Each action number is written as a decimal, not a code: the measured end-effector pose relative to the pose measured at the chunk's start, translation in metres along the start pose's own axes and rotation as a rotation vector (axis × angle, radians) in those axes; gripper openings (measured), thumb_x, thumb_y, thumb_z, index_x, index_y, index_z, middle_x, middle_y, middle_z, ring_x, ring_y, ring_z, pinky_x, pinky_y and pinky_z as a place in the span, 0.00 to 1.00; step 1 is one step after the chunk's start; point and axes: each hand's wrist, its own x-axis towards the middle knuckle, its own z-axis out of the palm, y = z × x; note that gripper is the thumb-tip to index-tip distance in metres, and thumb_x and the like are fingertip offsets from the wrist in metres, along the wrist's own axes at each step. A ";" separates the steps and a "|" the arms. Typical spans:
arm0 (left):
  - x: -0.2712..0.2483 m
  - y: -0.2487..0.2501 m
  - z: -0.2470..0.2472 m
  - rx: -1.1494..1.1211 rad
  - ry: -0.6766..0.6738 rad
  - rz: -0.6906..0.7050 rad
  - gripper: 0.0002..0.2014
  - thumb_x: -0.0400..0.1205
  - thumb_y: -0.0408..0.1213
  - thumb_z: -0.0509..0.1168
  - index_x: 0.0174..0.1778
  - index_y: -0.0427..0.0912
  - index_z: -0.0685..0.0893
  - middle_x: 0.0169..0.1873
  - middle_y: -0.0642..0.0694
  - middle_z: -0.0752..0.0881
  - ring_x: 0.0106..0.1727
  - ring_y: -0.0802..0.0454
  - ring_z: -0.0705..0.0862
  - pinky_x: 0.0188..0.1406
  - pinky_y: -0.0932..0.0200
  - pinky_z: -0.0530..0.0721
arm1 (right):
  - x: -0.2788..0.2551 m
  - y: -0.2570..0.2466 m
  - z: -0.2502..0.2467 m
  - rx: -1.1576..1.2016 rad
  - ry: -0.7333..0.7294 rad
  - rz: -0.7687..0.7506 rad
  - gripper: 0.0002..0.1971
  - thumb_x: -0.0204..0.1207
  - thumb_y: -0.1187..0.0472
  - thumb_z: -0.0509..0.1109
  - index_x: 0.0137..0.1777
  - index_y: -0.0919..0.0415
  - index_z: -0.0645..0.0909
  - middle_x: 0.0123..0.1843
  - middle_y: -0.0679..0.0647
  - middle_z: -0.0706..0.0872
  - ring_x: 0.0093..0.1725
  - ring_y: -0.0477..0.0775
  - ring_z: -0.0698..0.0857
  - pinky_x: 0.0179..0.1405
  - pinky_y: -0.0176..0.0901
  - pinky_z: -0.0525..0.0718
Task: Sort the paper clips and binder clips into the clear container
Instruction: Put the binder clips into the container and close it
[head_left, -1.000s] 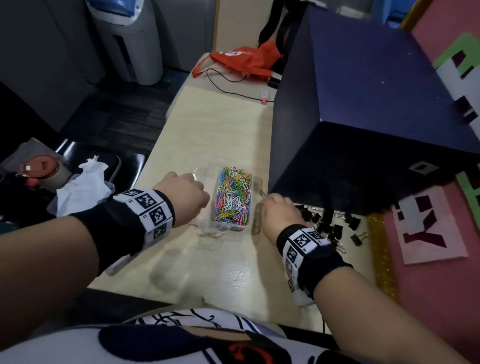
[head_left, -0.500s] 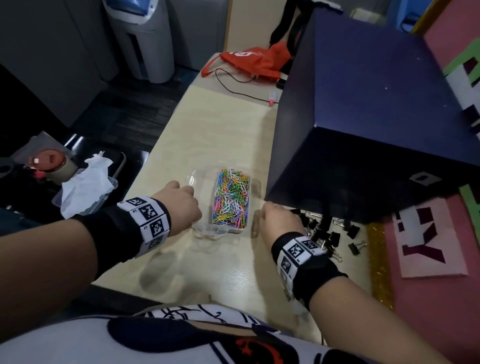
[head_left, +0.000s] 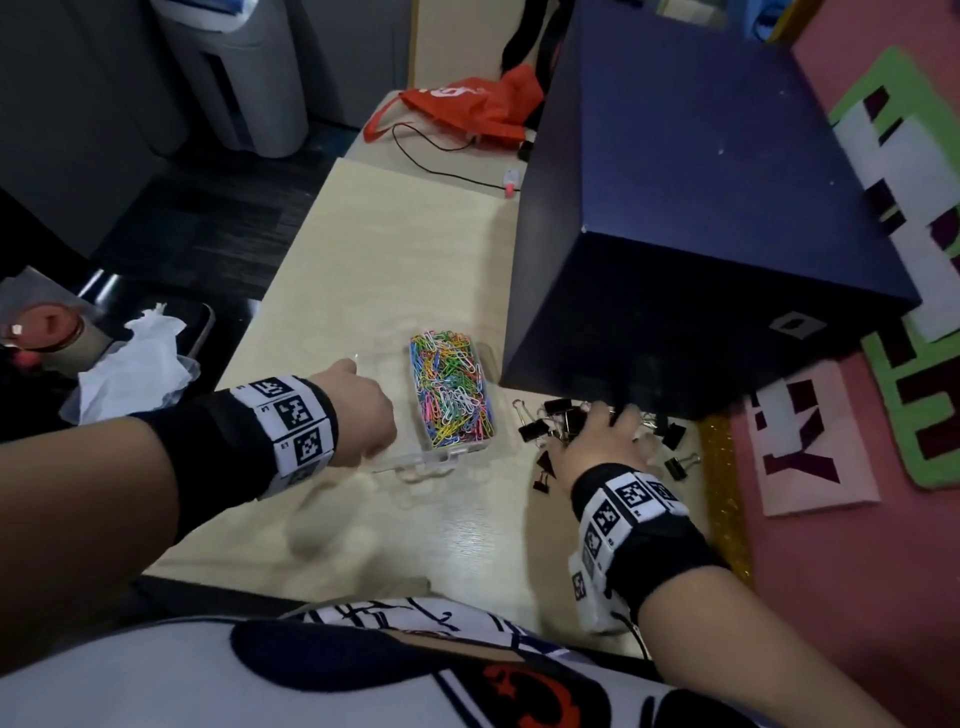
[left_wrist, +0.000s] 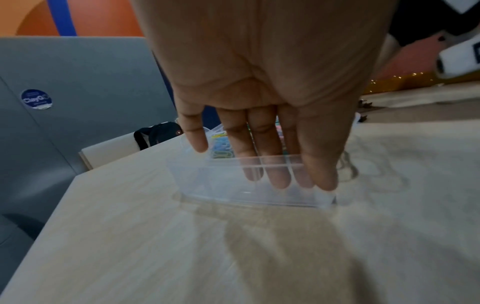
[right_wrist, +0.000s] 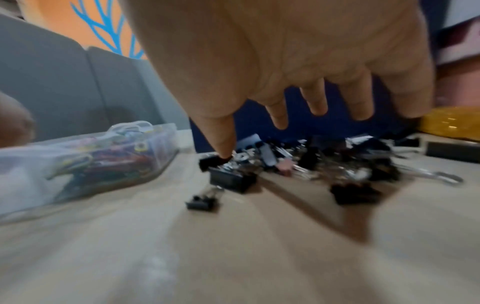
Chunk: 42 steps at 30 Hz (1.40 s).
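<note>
A clear two-part container (head_left: 441, 457) sits on the pale table (head_left: 389, 260). Its right part is full of coloured paper clips (head_left: 451, 389); its left part looks empty. My left hand (head_left: 363, 415) holds the container's near wall (left_wrist: 233, 195), fingers inside and thumb outside. Black binder clips (head_left: 558, 418) lie in a loose pile right of the container. My right hand (head_left: 608, 421) hovers over that pile with fingers spread, and the index fingertip (right_wrist: 224, 153) touches one binder clip (right_wrist: 231, 179). Nothing is gripped by it.
A big dark blue box (head_left: 701, 234) stands just behind the binder clips. A red bag (head_left: 467, 114) and a cable lie at the table's far end. A pink felt mat (head_left: 831, 545) borders the right side; tissue (head_left: 135, 364) sits off the left edge.
My right hand has left the container's right side and moved right over the binder clip pile, spreading its fingers. The left hand stays at the container.
</note>
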 end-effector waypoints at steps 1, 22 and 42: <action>0.001 0.000 -0.001 0.002 -0.003 -0.002 0.10 0.81 0.43 0.65 0.58 0.56 0.82 0.57 0.54 0.84 0.62 0.48 0.80 0.63 0.48 0.69 | 0.003 0.004 0.004 0.015 -0.055 0.030 0.40 0.77 0.39 0.63 0.83 0.45 0.47 0.85 0.56 0.40 0.80 0.73 0.51 0.74 0.72 0.63; 0.023 0.052 -0.014 -0.354 0.601 -0.103 0.16 0.81 0.41 0.59 0.66 0.48 0.74 0.63 0.45 0.74 0.61 0.44 0.75 0.55 0.48 0.77 | 0.006 0.035 0.001 0.179 0.074 0.062 0.35 0.81 0.38 0.53 0.84 0.51 0.51 0.86 0.56 0.43 0.83 0.66 0.47 0.79 0.67 0.54; 0.022 0.065 0.011 -0.391 0.366 -0.097 0.22 0.77 0.44 0.64 0.66 0.44 0.73 0.65 0.44 0.68 0.60 0.43 0.75 0.54 0.51 0.81 | -0.036 -0.018 0.034 -0.031 0.027 -0.545 0.26 0.74 0.48 0.69 0.71 0.51 0.68 0.77 0.53 0.59 0.70 0.61 0.64 0.64 0.56 0.76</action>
